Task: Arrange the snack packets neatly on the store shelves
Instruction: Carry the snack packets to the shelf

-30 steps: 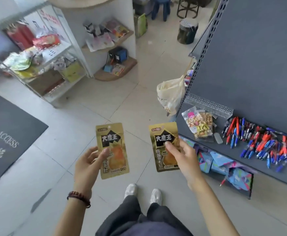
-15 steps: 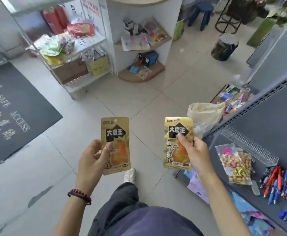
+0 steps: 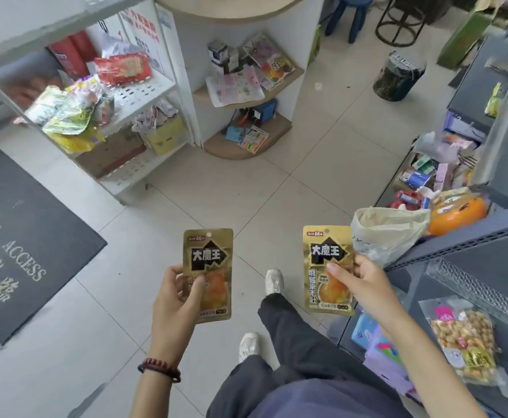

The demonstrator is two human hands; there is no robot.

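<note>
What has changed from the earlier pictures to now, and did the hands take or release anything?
The view swung left: the grey shelf with the peanut bag slid to the right edge, the white rack came toward the middle. One shoe stepped forward. Nothing taken or released: the left hand still pinches one gold packet, the right hand the other gold packet.

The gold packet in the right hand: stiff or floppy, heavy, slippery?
Probably fairly stiff: the gold packet stands flat though the right hand pinches one edge only. Likely light, as a fingertip pinch carries it. Glossy foil may slip.
</note>
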